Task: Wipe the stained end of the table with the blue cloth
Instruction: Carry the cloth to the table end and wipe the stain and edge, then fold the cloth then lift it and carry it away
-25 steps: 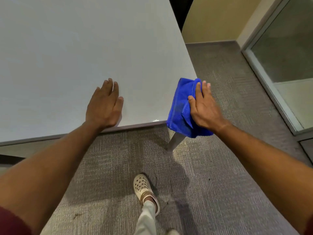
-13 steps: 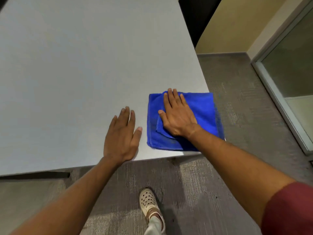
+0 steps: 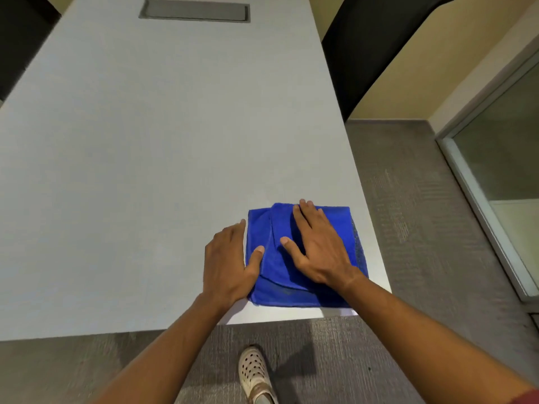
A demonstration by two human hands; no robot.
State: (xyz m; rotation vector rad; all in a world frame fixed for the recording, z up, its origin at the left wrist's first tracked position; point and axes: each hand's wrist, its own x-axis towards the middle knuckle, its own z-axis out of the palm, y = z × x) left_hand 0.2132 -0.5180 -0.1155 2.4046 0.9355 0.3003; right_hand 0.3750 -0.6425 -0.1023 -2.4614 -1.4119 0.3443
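At the near right corner of the table (image 3: 145, 170): the cloth (image 3: 335, 225) lies folded flat, at about 5 o'clock on the top, its right edge close to the table's side edge
Right hand (image 3: 318, 249): palm down on the cloth, fingers straight and slightly spread, thumb out toward 9 o'clock; it presses, it does not grip
Left hand (image 3: 226, 263): flat on the bare top at the cloth's 9 o'clock edge, fingers together, thumb lying on the fabric
Step, as I judge it: wiping this end; keep the palm flat so the folds stay put, sweep in overlapping passes, let the left hand brace
Risk: a loose flap at the cloth's near side may bunch
Surface: pale grey, matte; no stain I can make out
Hatch (image 3: 194, 10): grey panel at 12 o'clock
Room: grey carpet (image 3: 408, 228), dark chair (image 3: 364, 53) at 1 o'clock, glass partition (image 3: 501, 158) at 3 o'clock
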